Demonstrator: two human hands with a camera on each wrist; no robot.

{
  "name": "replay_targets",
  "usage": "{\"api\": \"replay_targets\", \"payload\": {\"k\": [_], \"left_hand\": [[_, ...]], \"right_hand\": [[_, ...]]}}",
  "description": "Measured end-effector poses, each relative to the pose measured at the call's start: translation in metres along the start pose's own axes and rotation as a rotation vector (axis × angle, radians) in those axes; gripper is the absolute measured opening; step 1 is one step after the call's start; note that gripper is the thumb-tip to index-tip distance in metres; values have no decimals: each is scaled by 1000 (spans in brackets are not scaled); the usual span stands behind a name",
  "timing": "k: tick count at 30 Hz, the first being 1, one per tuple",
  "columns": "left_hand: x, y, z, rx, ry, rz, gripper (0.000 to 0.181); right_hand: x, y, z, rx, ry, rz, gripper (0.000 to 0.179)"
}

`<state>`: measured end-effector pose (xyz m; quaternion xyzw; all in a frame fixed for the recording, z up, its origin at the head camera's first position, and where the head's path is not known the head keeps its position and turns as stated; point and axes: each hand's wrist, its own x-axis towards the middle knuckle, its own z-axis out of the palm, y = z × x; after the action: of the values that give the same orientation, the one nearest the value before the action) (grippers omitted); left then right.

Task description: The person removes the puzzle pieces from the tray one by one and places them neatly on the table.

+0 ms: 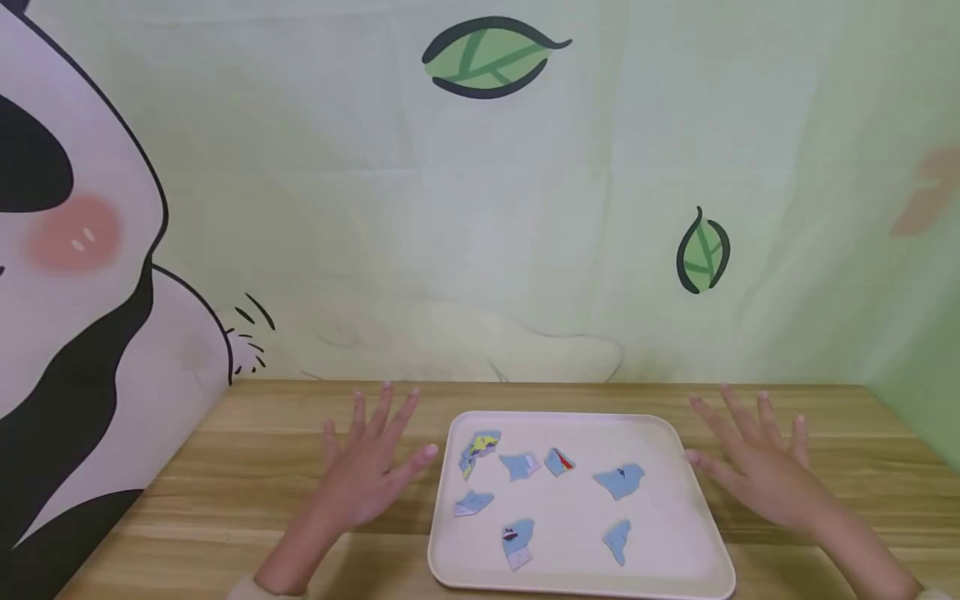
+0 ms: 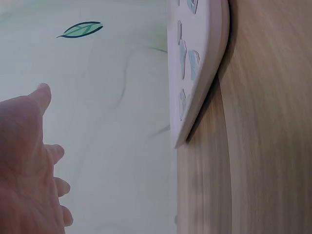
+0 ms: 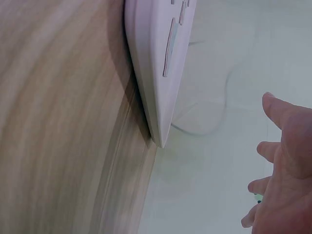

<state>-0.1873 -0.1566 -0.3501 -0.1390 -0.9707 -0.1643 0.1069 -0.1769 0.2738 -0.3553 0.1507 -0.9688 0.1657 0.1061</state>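
Your empty left hand [image 1: 367,477] and right hand [image 1: 767,471], fingers spread wide, flank a white, round-cornered tray [image 1: 566,529] on the brown wood-grain surface [image 1: 202,500]; flat, irregular, mostly blue pieces [image 1: 621,481] lie on it, the yellow-patterned piece [image 1: 482,445] nearest your left hand.

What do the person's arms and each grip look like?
The left grip and right grip are bare, five-fingered human hands; no gloves, rings, cables or markings show. Past the bare wrists, a pale cream left sleeve and only a sliver of a pale right sleeve show at the head view's bottom edge.
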Motion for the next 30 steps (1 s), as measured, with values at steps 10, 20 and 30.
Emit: {"api": "replay_targets", "payload": {"k": [10,20,30], "left_hand": [[5,7,7,-275,32,23,67],[11,11,17,-503,62,11,66],[19,17,26,-774,50,-66,54]], "right_hand": [[6,3,2,208,9,0,67],[8,3,5,425,-11,35,65],[9,6,10,608,-67,135,63]]}}
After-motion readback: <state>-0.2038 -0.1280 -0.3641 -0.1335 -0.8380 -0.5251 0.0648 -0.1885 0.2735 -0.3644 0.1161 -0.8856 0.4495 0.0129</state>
